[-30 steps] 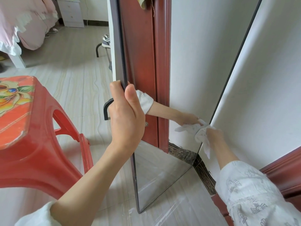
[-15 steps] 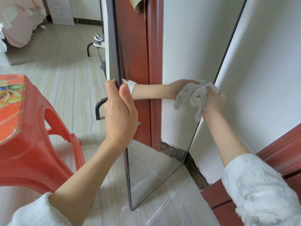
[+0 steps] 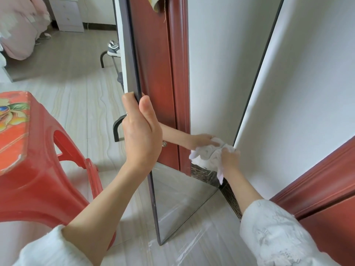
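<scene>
Right now my left hand (image 3: 141,135) is wrapped round the dark left edge of the mirror (image 3: 211,73), thumb on the glass side and fingers curled behind the frame, so it grips the mirror firmly. My right hand (image 3: 229,158) clutches a crumpled white cloth (image 3: 206,153) and presses it against the glass low down. It sits close to the mirror's right edge, just above where a dark patterned skirting shows in the reflection. The cloth bunches between my fingers and the glass, with a loose corner hanging below my wrist. In the glass I see the reflection of my arm and fingers meeting the cloth from the other side. The mirror stands upright on the pale floor (image 3: 76,96), its right edge close to the white wall (image 3: 307,93) and its left edge swung out toward me. A red plastic stool (image 3: 34,169) sits to my left, near the mirror but apart from it. Beyond the mirror's left edge, a sneaker (image 3: 113,48) rests on a dark rack.
</scene>
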`<state>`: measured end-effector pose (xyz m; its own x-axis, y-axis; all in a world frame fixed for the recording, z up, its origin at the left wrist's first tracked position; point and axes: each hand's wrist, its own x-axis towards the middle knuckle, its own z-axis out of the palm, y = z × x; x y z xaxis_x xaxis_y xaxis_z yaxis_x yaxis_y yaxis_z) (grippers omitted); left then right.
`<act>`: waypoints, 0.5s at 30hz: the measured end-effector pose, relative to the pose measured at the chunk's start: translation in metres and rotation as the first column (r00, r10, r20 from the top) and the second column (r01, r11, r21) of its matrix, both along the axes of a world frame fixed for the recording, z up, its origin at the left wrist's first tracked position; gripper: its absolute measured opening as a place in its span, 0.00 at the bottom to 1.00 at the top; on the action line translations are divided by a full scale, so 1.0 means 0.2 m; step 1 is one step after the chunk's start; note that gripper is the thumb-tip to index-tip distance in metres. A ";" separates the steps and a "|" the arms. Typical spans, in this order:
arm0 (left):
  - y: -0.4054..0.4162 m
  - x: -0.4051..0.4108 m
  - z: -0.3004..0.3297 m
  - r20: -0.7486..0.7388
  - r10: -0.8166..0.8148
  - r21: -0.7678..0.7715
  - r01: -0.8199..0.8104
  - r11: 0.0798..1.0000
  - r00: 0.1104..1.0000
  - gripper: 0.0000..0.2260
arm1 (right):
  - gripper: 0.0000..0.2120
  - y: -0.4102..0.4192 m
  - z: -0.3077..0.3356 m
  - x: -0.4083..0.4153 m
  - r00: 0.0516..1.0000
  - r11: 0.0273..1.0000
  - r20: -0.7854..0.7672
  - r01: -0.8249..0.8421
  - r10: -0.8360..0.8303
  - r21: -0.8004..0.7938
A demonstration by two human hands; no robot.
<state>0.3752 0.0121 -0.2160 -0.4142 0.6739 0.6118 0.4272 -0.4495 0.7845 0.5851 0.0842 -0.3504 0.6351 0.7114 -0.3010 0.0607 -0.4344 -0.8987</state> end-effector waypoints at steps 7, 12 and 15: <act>0.00 -0.01 0.00 0.005 -0.021 -0.014 0.022 1.000 1.000 0.08 | 0.05 0.15 0.56 -0.06 0.986 0.854 -0.138 0.150 -0.092 0.499; 0.00 -0.02 0.00 0.006 -0.033 -0.045 0.033 0.998 0.999 0.09 | 0.13 0.08 0.50 -0.16 0.993 0.838 -0.055 0.120 -0.107 0.533; -0.01 -0.02 0.00 0.005 -0.032 -0.041 0.032 0.999 0.999 0.09 | 0.18 -0.01 0.20 -0.10 0.997 0.961 -0.046 0.069 -0.059 0.269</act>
